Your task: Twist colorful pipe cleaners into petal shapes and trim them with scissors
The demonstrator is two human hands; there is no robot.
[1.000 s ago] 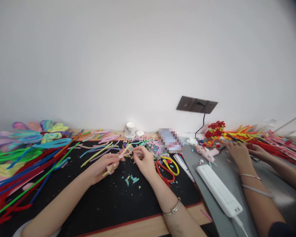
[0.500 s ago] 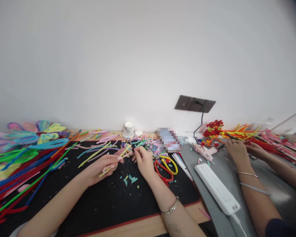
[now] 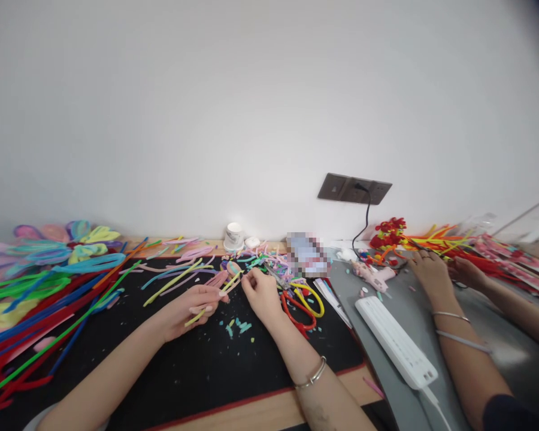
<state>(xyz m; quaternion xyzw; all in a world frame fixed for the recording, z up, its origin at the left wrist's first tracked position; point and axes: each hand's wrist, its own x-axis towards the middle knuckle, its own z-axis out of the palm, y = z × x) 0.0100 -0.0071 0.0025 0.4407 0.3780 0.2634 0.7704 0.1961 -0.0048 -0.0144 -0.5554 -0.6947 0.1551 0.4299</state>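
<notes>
My left hand (image 3: 197, 305) is closed on a pale yellow pipe cleaner (image 3: 232, 285), pinched between thumb and fingertips; its other end sticks out below the palm. Close to the pipe cleaner's far end is my right hand (image 3: 261, 294), with thumb and fingers pressed together. Whether those fingertips grip that end or something small is too fine to make out. Just behind lie pink pipe cleaners (image 3: 218, 278) and a small pastel oval piece (image 3: 233, 268). Teal clippings (image 3: 238, 327) are scattered on the black mat (image 3: 197, 371) below my hands.
Bundled pipe cleaners (image 3: 72, 281) cover the left side. A paper cup (image 3: 234, 237) stands by the wall. Red and yellow looped tool handles (image 3: 312, 299) and a phone (image 3: 308, 254) lie rightward. Beyond are a pink glue gun (image 3: 372, 276), a power strip (image 3: 395, 341) and a co-worker's hands (image 3: 431, 275).
My left hand has shifted slightly right and down with the yellow pipe cleaner. My right hand has turned slightly, its fingers still pressed together. The co-worker's hands have barely moved.
</notes>
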